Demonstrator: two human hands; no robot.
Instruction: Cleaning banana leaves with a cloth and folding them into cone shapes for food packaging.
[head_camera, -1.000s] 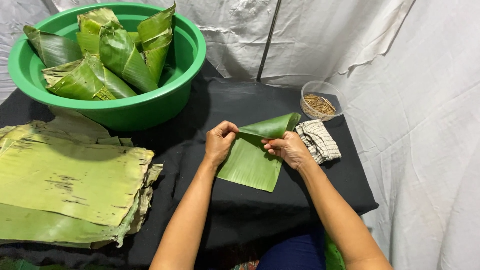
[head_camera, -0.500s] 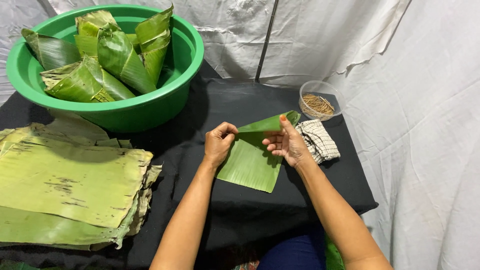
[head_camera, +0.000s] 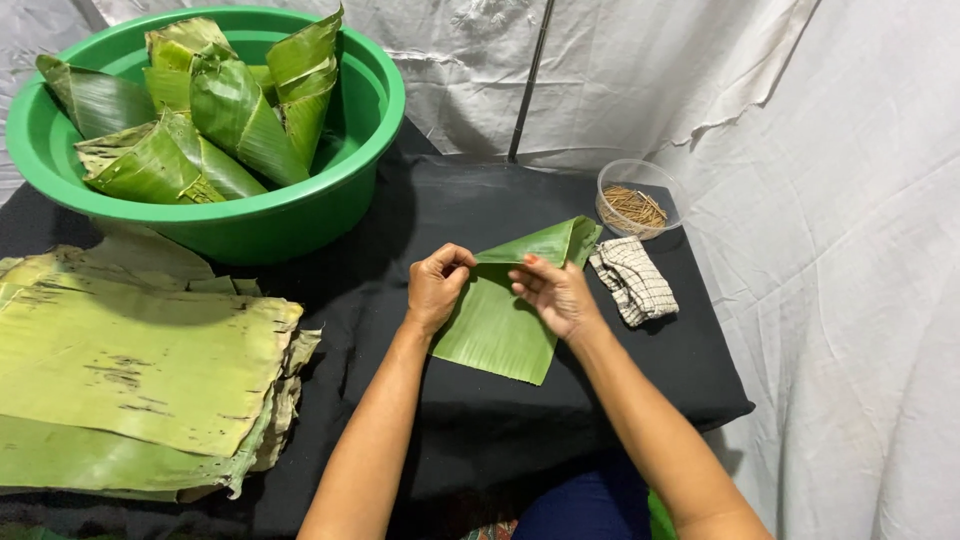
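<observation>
The left hand (head_camera: 436, 290) pinches the folded upper corner of the leaf (head_camera: 503, 322); the right hand (head_camera: 556, 295) rests on its top fold, fingers curled, thumb gripping the edge.

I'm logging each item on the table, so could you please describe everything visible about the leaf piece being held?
The banana leaf piece is smooth, bright green and finely ribbed, lying flat on the black tablecloth near the table's middle. Its upper strip is folded over toward the right, ending near the checked cloth. The left hand pinches its top left corner; the right hand presses on the fold.
</observation>
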